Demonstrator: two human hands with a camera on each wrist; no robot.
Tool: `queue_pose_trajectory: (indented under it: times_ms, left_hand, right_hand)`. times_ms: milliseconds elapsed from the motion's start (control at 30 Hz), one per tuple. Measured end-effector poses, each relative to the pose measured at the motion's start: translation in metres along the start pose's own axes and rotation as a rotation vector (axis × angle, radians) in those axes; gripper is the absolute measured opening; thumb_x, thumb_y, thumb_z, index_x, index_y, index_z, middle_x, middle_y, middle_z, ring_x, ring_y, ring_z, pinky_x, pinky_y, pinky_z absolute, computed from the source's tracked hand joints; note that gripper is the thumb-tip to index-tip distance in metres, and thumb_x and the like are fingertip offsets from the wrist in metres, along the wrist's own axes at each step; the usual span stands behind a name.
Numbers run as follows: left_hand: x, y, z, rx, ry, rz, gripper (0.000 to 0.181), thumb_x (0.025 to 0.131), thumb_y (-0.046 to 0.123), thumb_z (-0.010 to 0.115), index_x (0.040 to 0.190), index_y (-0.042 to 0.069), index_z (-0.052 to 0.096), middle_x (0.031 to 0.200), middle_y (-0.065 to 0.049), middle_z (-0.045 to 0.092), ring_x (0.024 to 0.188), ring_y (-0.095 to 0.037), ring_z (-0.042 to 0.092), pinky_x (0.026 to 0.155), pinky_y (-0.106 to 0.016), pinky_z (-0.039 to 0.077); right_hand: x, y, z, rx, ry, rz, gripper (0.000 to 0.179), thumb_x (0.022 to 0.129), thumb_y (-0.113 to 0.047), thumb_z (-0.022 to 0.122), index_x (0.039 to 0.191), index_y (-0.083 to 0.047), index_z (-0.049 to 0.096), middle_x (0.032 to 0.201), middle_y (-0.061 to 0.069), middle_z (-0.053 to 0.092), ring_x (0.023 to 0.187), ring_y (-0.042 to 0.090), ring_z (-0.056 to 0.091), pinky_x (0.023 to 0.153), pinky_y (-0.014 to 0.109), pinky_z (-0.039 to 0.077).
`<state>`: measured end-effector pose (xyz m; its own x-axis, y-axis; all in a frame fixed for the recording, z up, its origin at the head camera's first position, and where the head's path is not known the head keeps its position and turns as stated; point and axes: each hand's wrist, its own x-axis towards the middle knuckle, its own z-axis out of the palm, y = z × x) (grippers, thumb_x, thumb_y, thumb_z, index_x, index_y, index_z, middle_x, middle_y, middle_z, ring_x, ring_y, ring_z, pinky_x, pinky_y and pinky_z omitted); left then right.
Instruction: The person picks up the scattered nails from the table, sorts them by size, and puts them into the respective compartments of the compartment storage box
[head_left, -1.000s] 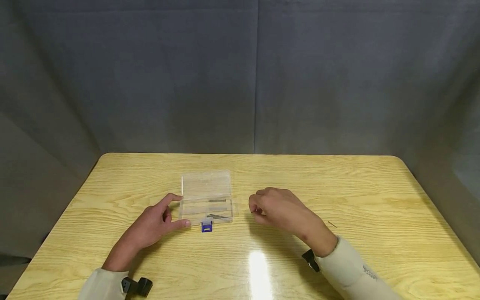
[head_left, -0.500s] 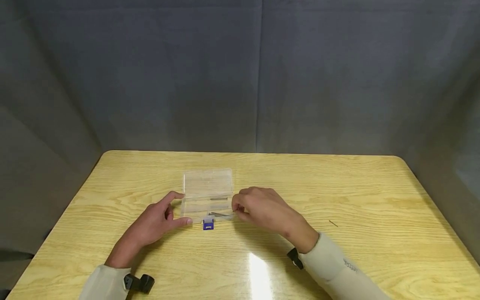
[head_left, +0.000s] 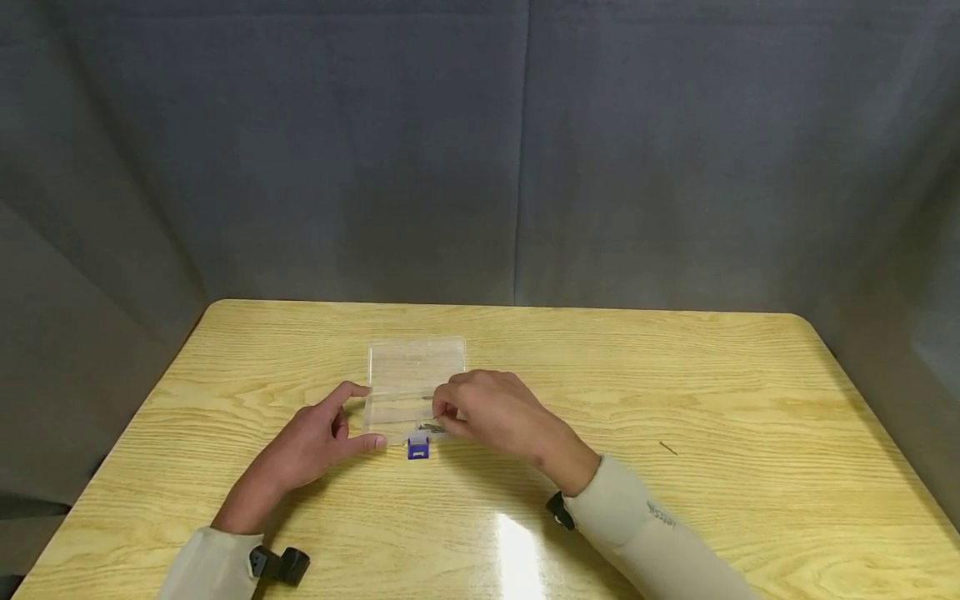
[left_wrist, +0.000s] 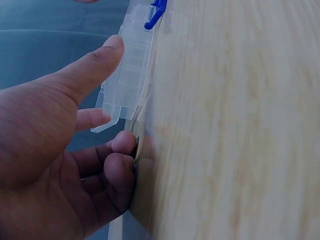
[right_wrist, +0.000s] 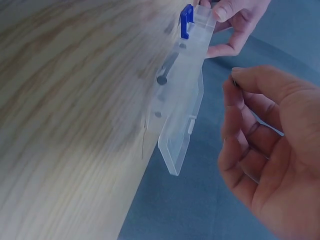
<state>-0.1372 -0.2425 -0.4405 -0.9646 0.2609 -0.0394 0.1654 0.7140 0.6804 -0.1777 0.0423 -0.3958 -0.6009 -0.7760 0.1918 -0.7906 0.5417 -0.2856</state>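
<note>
A clear plastic compartment box (head_left: 390, 410) lies on the table with its lid (head_left: 416, 363) folded back and a blue latch (head_left: 418, 448) at the front. My left hand (head_left: 318, 442) holds its left end, thumb at the front edge and index finger at the back corner. Over the right half of the box is my right hand (head_left: 498, 414). In the right wrist view its thumb and index finger pinch a small dark nail (right_wrist: 235, 82), mostly hidden by the fingertips. Several nails (head_left: 430, 428) lie in the front right compartment.
A single thin nail (head_left: 667, 448) lies on the wooden table (head_left: 720, 375) to the right of the box. Grey curtains (head_left: 375, 150) hang behind the table and at its sides.
My right hand has moved left from the table beside the box to over its right compartments, still pinching the nail. My left hand has stayed on the box.
</note>
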Motion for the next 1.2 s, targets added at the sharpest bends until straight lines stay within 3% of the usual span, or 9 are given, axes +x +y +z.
queue_pose_trajectory:
  times_ms: [567, 1200]
  left_hand:
    - [0.0, 0.0, -0.001, -0.017, -0.014, 0.005, 0.068, 0.092, 0.044, 0.079, 0.143, 0.011, 0.051, 0.073, -0.001, 0.051, 0.058, -0.014, 0.042, 0.056, -0.03, 0.036]
    - [-0.002, -0.002, -0.002, -0.009, -0.005, 0.005, 0.066, 0.091, 0.042, 0.08, 0.142, 0.012, 0.051, 0.072, 0.0, 0.051, 0.059, -0.013, 0.043, 0.057, -0.03, 0.037]
  right_hand:
    - [0.031, -0.015, 0.009, 0.035, -0.019, -0.038, 0.021, 0.099, -0.013, 0.07, 0.081, -0.024, 0.063, 0.076, -0.012, 0.053, 0.067, 0.004, 0.049, 0.059, 0.025, 0.041]
    - [0.055, -0.025, 0.015, -0.015, -0.06, -0.028, 0.022, 0.1, -0.016, 0.068, 0.08, -0.024, 0.063, 0.072, -0.012, 0.051, 0.064, 0.004, 0.045, 0.059, 0.024, 0.038]
